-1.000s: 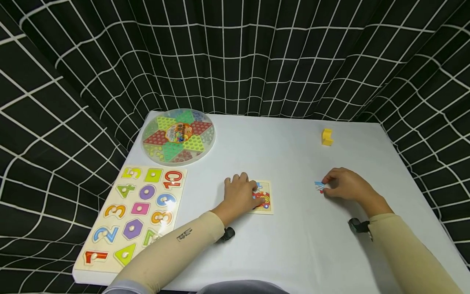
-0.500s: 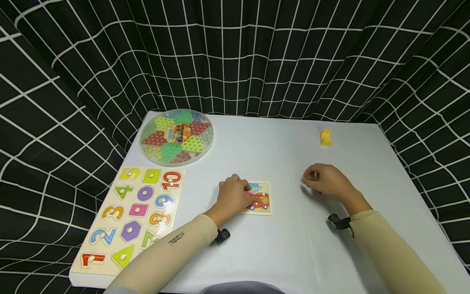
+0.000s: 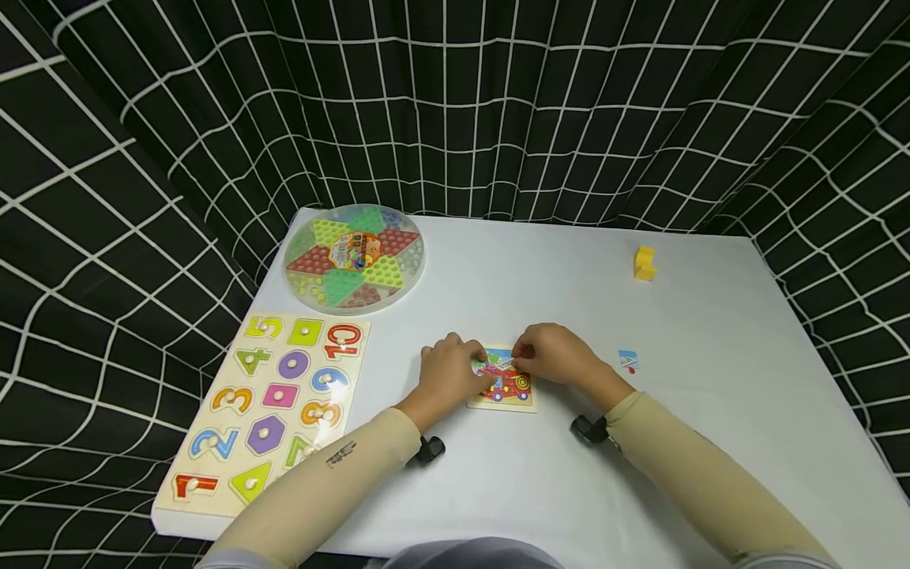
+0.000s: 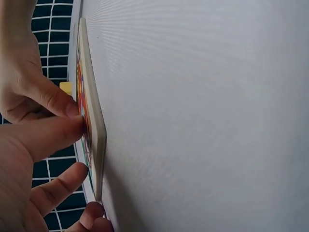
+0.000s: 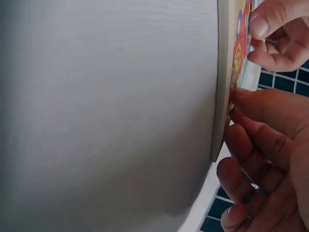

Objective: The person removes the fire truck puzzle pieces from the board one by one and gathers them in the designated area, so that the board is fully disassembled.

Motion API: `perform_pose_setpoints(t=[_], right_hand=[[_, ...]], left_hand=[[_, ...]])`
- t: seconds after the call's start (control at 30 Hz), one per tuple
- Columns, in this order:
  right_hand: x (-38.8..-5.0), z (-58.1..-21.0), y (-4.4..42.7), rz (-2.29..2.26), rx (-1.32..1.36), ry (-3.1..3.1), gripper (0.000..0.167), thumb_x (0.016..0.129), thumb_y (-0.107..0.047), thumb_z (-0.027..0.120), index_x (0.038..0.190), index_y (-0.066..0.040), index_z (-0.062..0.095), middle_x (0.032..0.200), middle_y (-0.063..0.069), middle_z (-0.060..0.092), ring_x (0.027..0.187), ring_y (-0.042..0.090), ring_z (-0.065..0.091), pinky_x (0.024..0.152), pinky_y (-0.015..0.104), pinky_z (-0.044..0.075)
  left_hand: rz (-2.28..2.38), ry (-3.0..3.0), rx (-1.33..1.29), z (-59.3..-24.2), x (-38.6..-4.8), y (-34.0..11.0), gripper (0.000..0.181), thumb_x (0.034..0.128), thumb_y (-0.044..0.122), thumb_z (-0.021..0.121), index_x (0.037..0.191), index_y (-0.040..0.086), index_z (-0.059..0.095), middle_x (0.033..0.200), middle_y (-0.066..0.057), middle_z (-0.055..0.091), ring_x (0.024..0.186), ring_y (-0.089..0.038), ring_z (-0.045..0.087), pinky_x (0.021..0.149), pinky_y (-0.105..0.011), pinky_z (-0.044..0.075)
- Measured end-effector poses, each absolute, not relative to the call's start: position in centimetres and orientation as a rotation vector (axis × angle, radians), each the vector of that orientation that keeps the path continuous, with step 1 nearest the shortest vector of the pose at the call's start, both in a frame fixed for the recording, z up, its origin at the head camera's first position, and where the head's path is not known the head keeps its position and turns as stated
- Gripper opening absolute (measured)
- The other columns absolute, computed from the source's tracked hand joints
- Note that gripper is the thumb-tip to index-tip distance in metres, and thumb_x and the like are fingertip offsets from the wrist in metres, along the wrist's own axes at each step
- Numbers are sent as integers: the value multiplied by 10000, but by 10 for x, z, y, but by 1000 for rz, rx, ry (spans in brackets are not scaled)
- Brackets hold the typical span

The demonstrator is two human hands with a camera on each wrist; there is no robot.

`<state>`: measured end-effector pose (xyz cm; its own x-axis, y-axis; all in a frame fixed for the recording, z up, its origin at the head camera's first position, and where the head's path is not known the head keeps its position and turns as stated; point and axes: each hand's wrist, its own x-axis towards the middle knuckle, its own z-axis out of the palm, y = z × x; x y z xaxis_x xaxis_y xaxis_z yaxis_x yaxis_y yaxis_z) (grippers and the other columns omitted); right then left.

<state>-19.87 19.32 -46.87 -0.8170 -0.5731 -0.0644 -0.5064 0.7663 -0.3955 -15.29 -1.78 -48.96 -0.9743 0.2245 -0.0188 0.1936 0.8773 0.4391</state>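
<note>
A small square picture puzzle (image 3: 510, 393) with a red vehicle lies on the white table. My left hand (image 3: 449, 378) rests over its left part, thumb and index fingertip on the picture; in the left wrist view the left hand (image 4: 46, 164) has other fingers past the board's edge (image 4: 91, 92). At the upper right of the puzzle, the thumb and index finger of my right hand (image 3: 562, 357) pinch together against the surface. The right wrist view shows that hand (image 5: 270, 145) too; whatever piece is between its fingertips is mostly hidden. Right of it lies a loose blue-and-white piece (image 3: 629, 359).
A wooden board with number and shape knobs (image 3: 266, 387) lies at the left, below a round star-patterned game box (image 3: 355, 259). A yellow block (image 3: 644, 263) stands at the back right. Dark gridded cloth (image 3: 469, 111) surrounds the table.
My right hand has moved left from beside the loose piece to the puzzle's right side. The left hand has stayed on the puzzle, shifting slightly and uncovering more of the picture.
</note>
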Motion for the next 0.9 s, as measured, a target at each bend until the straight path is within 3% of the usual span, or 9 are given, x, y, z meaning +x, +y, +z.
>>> perform_pose_setpoints(t=[0.27,0.6,0.9], right_hand=[[-199,-468,188,-563,-819,2763,91,842,-196,752,798,-151,686,725,-74,557,680,126,498,620,298,436],[-199,-459,188,-574,-849,2823,93,774,-181,746,760,-160,656,702,-74,535,674,128,486,614,301,427],[-207,-461,263,-727,-731,2797,96,790,-153,783,832,-147,696,759,-81,611,699,110,551,635,301,478]], left_hand=[[585,2963,293,-488,-155,-11,380,763,567,759,935,261,612,861,34,467,787,-184,496,724,-405,316],[557,2923,288,-481,-159,-10,385,748,545,782,902,258,578,837,23,456,757,-193,489,718,-413,316],[576,2908,276,-482,-159,-10,406,750,560,779,940,254,594,860,20,460,769,-193,482,755,-419,316]])
